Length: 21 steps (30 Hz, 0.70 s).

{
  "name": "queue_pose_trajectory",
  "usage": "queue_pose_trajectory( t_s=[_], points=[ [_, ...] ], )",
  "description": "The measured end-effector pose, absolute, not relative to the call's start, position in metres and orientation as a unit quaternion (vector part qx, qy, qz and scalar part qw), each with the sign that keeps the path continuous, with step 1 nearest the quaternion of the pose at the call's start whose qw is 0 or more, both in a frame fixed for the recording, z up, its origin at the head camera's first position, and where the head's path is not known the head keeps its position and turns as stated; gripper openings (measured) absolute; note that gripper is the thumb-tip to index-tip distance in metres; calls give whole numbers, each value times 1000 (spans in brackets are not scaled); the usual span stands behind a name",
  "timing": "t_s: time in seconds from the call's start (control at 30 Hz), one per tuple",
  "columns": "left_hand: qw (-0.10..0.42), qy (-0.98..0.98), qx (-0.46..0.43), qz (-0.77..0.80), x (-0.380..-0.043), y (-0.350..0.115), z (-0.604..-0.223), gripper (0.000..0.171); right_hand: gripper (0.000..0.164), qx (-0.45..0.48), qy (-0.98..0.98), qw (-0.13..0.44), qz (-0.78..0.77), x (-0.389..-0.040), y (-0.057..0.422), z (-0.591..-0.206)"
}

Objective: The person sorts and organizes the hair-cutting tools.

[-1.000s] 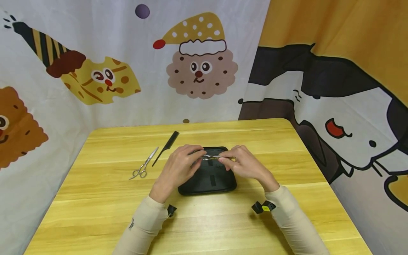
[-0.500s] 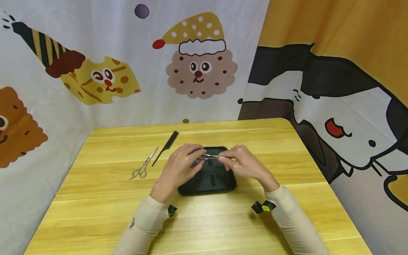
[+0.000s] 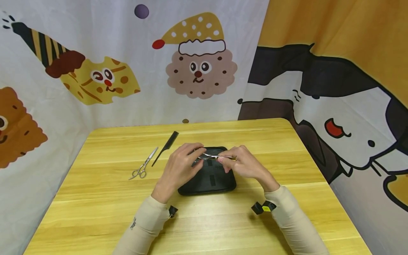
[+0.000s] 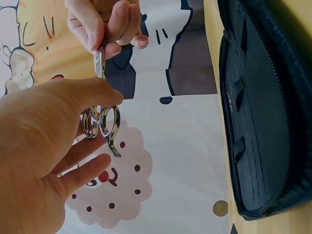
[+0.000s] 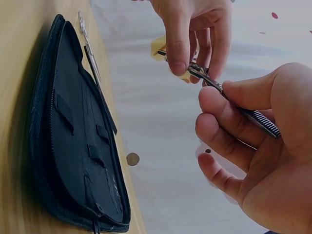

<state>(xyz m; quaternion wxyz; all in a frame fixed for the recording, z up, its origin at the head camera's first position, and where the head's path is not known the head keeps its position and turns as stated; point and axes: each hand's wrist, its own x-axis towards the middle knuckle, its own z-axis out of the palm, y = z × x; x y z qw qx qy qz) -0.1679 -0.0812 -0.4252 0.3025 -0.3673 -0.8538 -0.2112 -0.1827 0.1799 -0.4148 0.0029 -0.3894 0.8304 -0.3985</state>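
head view: where to look for the toothed scissors [image 3: 210,156]?

between both hands, above the far half of the black case [image 3: 204,184], apart from its surface.

and the long axis?

running side to side, nearly level, straight from hand to hand. finger loops [image 4: 117,118] toward the left, blades [image 5: 261,122] toward the right.

which hand nearer, then?

neither; one touching at each end. loops with the left, teeth with the right: the relation to mind for any turn or lowering.

doing what, the left hand [image 3: 181,162]?

gripping near the loops, thumb on one side, fingers behind, the others spread loosely. cannot tell whether through a loop.

and the right hand [image 3: 243,163]?

pinching the blades between thumb and forefinger, remaining fingers loosely bent.

below all that?

the case, lying open, with strap loops [image 5: 64,114] inside and a zip around the edge.

farther out?

to the left, the other scissors [image 3: 145,165] and a black comb [image 3: 169,142], just beside each other on the wooden table [image 3: 95,198]. behind, a printed curtain [image 3: 111,21].
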Motion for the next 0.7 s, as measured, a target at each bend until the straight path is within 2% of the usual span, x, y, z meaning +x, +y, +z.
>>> queue_pose_trajectory(
  t_s=[0.23,0.7],
  points=[
    [318,-851,-369,-195,-168,-82,-426,27,23,-379,828,11,-414,-181,178,-415],
    [308,-861,-370,-165,-166,-84,-424,24,20,-351,842,7,-410,-180,177,-415]
  ],
)
